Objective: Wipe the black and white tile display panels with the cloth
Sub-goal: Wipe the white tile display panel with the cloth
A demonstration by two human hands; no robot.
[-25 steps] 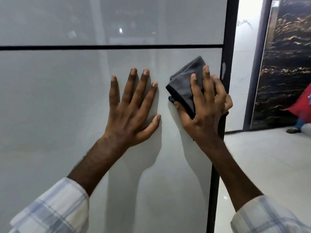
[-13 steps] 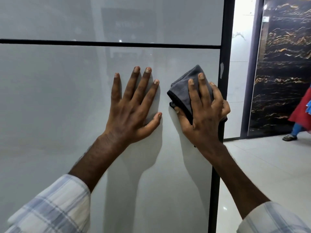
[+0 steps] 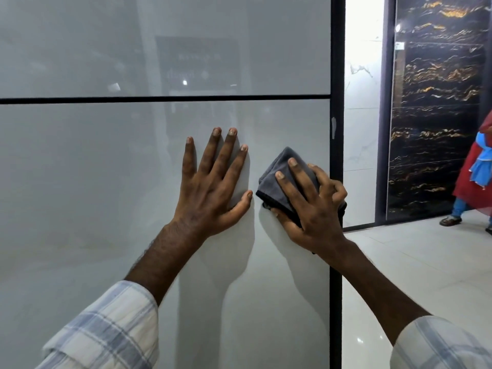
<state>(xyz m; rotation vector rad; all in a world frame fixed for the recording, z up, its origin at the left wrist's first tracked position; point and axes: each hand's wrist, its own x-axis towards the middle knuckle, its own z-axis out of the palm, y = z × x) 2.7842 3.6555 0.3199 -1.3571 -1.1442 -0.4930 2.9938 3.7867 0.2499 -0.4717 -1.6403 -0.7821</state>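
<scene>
Panel of white tile [image 3: 93, 182] carries the left hand [image 3: 210, 187], flat and splayed, holding nothing. Beside it the right hand [image 3: 311, 206] clamps the grey cloth [image 3: 279, 177] near the panel's right edge. The black gold-veined panel [image 3: 436, 115] beyond probably awaits wiping.

Right of view, room opens out. Floor [image 3: 415, 275]: large pale glossy tiles, faint joints, one small bright glint [image 3: 359, 340] low down near the foreground. Back wall in two parts: a narrow white wall slab [image 3: 362, 129], brightly lit, with thin grey veining near its top; beside it a tall black wall face [image 3: 436, 102] streaked with gold and white veins in horizontal bands. A dark post [image 3: 386, 129] stands between the two. Small light spot [image 3: 398, 28] high on the black face's left edge. At far right, a person [image 3: 474, 177] in red and blue clothing, cut off by the frame edge; sandal [image 3: 450, 221] on the floor.
</scene>
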